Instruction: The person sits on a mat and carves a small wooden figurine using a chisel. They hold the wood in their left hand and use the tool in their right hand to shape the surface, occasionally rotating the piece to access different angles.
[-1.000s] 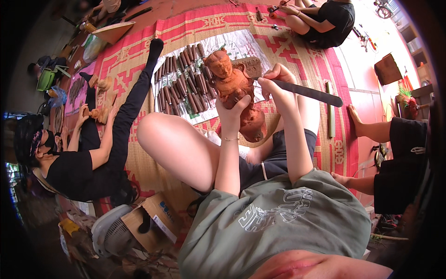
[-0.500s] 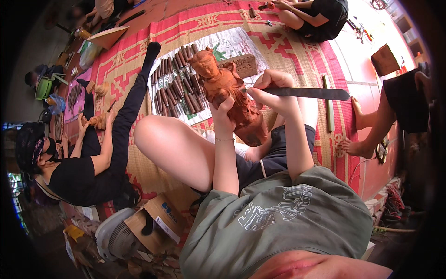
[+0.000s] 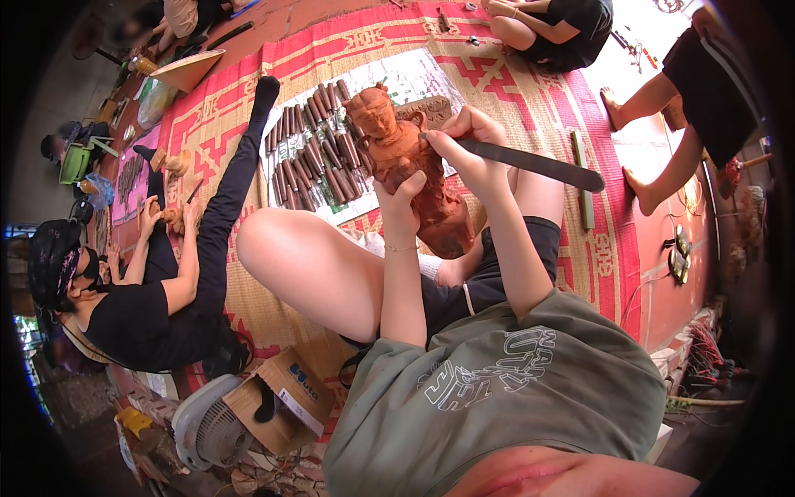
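A brown box (image 3: 290, 402) stands open at the lower left of the frame, with a dark shape at its mouth; I cannot tell what that is. A grey fan (image 3: 217, 424) is just beside it. At the upper left, a clear bag (image 3: 156, 103) is bulging, but what is inside is too blurry to name. A bottle (image 3: 139, 64) near it has something yellow in it.

The statue (image 3: 437, 203) is a red-brown figure near the middle of the frame, tilted, with its head toward the top left. The left hand (image 3: 402, 199) grips it around the middle, thumb in front. The right hand (image 3: 476, 145) pinches a long dark tool (image 3: 538, 164) by the statue's shoulder.

Behind the statue, a white sheet (image 3: 406, 74) lies on the mat, with rows of brown sticks (image 3: 327, 157) on it and a carved block (image 3: 424, 109). The mat (image 3: 240, 195) is red and tan. A green stick (image 3: 582, 178) lies on its right side. Past the mat, the floor (image 3: 662, 294) has red tiles. At the left, a sitting person (image 3: 124, 319) in black holds a pale carving (image 3: 172, 217). Someone's bare legs (image 3: 662, 174) are at the right.
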